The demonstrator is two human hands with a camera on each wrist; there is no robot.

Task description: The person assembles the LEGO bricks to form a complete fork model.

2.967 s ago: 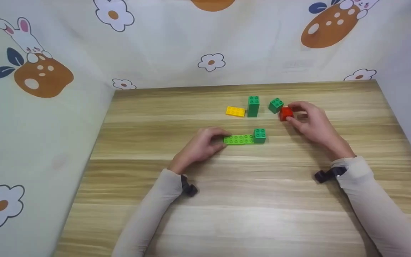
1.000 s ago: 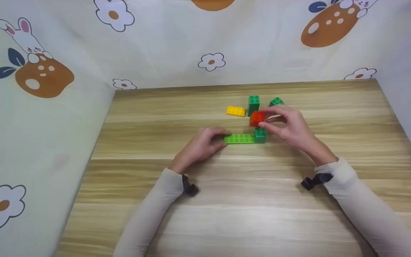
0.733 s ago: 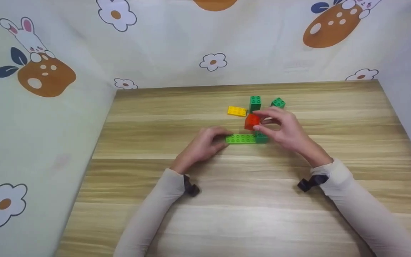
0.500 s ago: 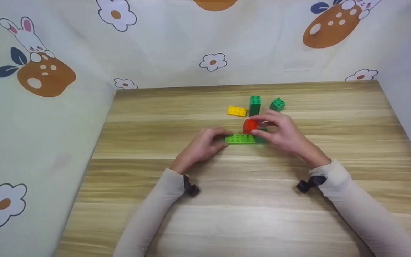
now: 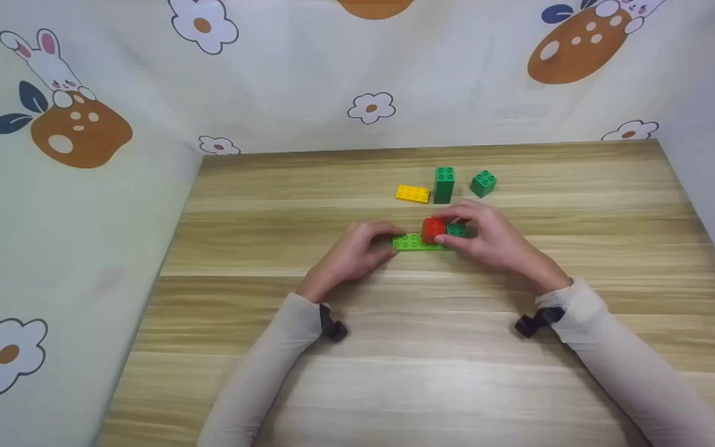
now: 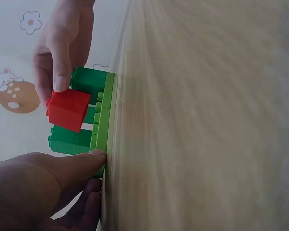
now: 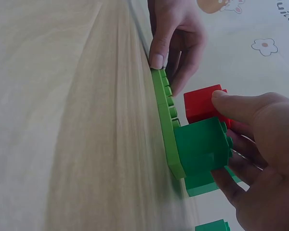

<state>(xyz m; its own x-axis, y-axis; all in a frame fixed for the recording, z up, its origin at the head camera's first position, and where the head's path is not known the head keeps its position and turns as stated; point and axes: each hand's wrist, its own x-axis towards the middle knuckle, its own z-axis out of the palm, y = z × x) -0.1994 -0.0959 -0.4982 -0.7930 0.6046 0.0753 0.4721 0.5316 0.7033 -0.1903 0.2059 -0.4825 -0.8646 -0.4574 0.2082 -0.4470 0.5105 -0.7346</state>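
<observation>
My left hand (image 5: pixel 357 251) pinches the left end of a light green strip made of two studded plates (image 5: pixel 408 242), which lies flat on the table. Between the thumb and fingers of my right hand (image 5: pixel 494 239) is a red brick (image 5: pixel 432 230). It hangs over the strip, just left of the dark green brick (image 5: pixel 456 230) fixed on the right end. Both wrist views show the red brick (image 6: pixel 67 109) tilted and a little apart from the studs. In the right wrist view, a right fingertip reaches the dark green brick (image 7: pixel 202 142).
Behind the strip stand a tall dark green stack (image 5: pixel 444 186), a flat yellow brick (image 5: pixel 413 194) and a turned dark green brick (image 5: pixel 483 183). The wooden table (image 5: pixel 395 372) meets a patterned cloth wall (image 5: pixel 283 93) at the back.
My right hand has carried the red brick from beside the turned green brick, leftward and toward me, then down over the strip. My left hand keeps its hold on the strip.
</observation>
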